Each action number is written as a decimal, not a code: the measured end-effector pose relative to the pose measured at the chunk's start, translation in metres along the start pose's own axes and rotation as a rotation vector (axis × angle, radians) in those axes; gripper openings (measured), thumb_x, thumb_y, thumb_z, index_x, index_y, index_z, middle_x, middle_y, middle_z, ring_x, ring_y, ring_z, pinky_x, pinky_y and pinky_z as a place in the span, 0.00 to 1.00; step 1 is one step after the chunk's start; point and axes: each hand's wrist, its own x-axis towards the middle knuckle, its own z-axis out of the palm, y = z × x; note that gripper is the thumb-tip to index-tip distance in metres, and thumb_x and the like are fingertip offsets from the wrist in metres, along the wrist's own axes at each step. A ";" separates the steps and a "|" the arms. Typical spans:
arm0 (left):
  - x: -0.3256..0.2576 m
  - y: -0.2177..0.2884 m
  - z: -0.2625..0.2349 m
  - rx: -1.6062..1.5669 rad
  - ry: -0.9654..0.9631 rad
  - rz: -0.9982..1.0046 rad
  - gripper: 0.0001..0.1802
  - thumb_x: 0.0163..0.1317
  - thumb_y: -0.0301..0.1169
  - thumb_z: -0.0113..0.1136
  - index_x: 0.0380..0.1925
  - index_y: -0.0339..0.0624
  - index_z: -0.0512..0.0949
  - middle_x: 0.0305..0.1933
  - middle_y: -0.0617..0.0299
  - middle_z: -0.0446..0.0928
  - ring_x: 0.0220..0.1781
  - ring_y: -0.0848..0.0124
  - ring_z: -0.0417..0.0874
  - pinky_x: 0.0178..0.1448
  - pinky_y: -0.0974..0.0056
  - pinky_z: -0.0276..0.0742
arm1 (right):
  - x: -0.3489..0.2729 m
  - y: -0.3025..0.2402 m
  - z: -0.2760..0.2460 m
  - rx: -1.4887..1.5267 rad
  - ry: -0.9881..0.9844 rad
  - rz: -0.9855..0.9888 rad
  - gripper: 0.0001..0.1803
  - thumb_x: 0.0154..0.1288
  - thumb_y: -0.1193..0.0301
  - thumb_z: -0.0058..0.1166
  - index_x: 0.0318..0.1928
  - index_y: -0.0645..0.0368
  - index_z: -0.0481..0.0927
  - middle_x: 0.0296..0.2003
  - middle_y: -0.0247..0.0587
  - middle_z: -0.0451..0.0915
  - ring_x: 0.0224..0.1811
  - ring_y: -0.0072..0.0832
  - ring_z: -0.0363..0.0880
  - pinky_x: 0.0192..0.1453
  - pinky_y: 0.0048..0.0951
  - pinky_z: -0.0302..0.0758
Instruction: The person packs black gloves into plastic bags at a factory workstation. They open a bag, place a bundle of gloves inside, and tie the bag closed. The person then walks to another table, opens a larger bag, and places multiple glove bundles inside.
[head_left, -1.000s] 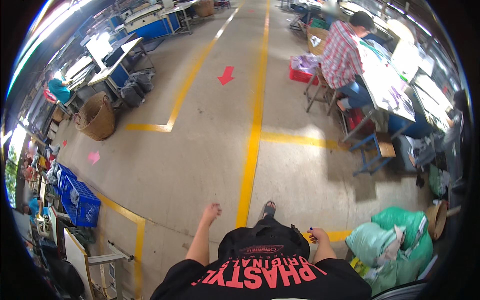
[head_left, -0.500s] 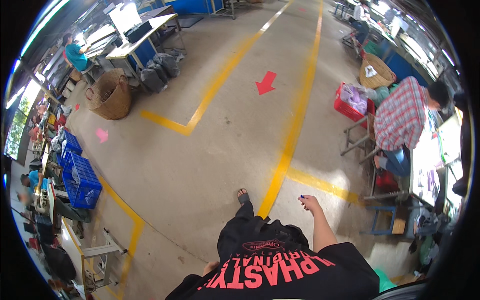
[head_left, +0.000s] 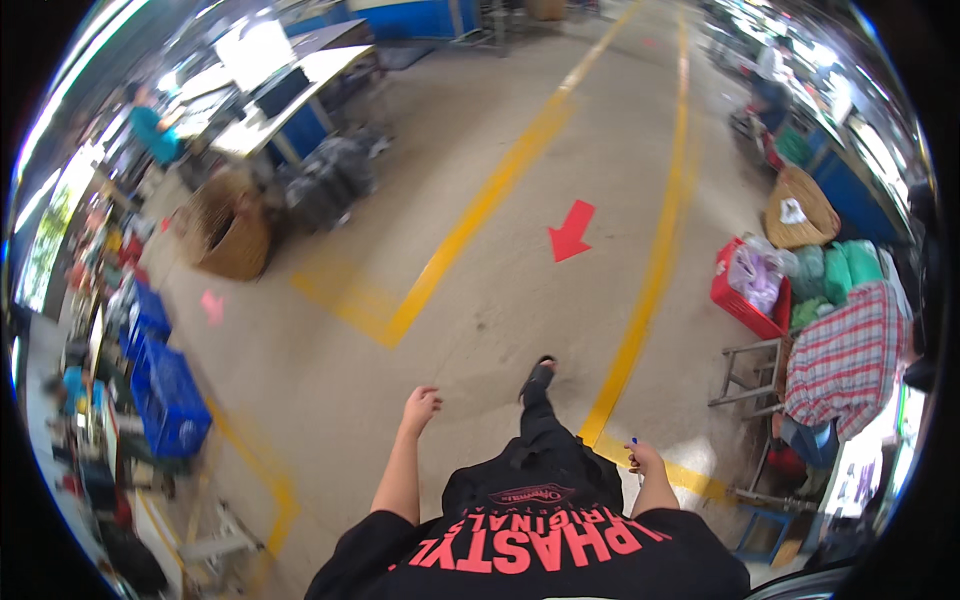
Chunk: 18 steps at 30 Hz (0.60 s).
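Note:
My left hand [head_left: 422,408] hangs in front of me at the left, over the bare concrete floor. Its fingers are loosely bent, slightly apart, with nothing visible in them. Lower at the right, close to my body, my right hand [head_left: 646,460] is closed around a small blue-tipped, pen-like stick [head_left: 634,441]; most of it is hidden in the fingers. Between the hands one of my feet, in a dark sandal [head_left: 545,362], is stretched forward on the floor.
Yellow lines [head_left: 640,340] and a red arrow [head_left: 572,232] mark the walkway. At right are a red crate [head_left: 748,300], a wicker basket [head_left: 800,215] and a seated person in a checked shirt [head_left: 845,360]. Left stand a large wicker basket [head_left: 228,230], blue crates [head_left: 168,400] and a table [head_left: 340,62].
My left hand has swung forward from beside my body, and my right hand has dropped back toward me. I have stepped forward; the floor arrow and right-hand crate appear nearer.

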 end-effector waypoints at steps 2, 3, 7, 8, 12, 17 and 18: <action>0.052 0.028 0.008 0.033 -0.025 -0.075 0.19 0.72 0.34 0.49 0.57 0.39 0.78 0.43 0.55 0.86 0.37 0.68 0.86 0.35 0.63 0.78 | 0.046 -0.041 -0.015 -0.059 0.008 0.072 0.15 0.73 0.59 0.52 0.44 0.55 0.85 0.24 0.36 0.73 0.19 0.29 0.67 0.29 0.40 0.74; 0.069 0.033 0.011 0.080 -0.030 -0.151 0.20 0.71 0.36 0.49 0.57 0.40 0.78 0.42 0.55 0.87 0.37 0.67 0.86 0.35 0.62 0.77 | 0.069 -0.067 -0.023 -0.146 0.011 0.087 0.15 0.75 0.58 0.50 0.43 0.55 0.84 0.20 0.35 0.69 0.17 0.29 0.64 0.29 0.40 0.72; 0.114 0.045 0.035 0.038 -0.009 -0.521 0.16 0.73 0.40 0.52 0.49 0.42 0.80 0.36 0.51 0.84 0.32 0.61 0.86 0.27 0.55 0.76 | 0.145 -0.234 -0.027 -0.267 0.083 -0.029 0.26 0.80 0.49 0.43 0.52 0.59 0.82 0.29 0.44 0.72 0.30 0.39 0.71 0.40 0.48 0.74; 0.125 0.052 0.040 0.177 -0.100 -0.526 0.16 0.72 0.41 0.54 0.51 0.45 0.79 0.37 0.55 0.82 0.33 0.62 0.83 0.32 0.53 0.77 | 0.154 -0.281 -0.018 -0.208 0.152 -0.163 0.34 0.80 0.45 0.40 0.62 0.62 0.81 0.46 0.56 0.86 0.48 0.47 0.85 0.55 0.52 0.78; 0.181 0.105 0.071 0.205 -0.235 -0.579 0.16 0.73 0.41 0.54 0.52 0.44 0.80 0.37 0.55 0.83 0.33 0.64 0.84 0.32 0.56 0.77 | 0.171 -0.508 0.014 -0.513 0.148 -0.556 0.26 0.75 0.54 0.46 0.59 0.60 0.81 0.59 0.60 0.82 0.63 0.56 0.80 0.64 0.49 0.75; 0.324 0.214 0.100 0.184 -0.269 -0.564 0.16 0.73 0.40 0.53 0.52 0.43 0.80 0.38 0.55 0.84 0.32 0.65 0.84 0.32 0.58 0.77 | 0.183 -0.720 0.067 -0.299 0.041 -0.674 0.25 0.75 0.52 0.48 0.55 0.60 0.83 0.53 0.58 0.85 0.55 0.53 0.84 0.58 0.49 0.78; 0.355 0.240 0.100 0.191 -0.272 -0.555 0.17 0.73 0.40 0.53 0.52 0.43 0.80 0.38 0.55 0.84 0.32 0.66 0.84 0.32 0.59 0.77 | 0.189 -0.746 0.073 -0.335 0.017 -0.627 0.25 0.74 0.52 0.49 0.55 0.60 0.83 0.52 0.58 0.85 0.54 0.52 0.84 0.57 0.49 0.78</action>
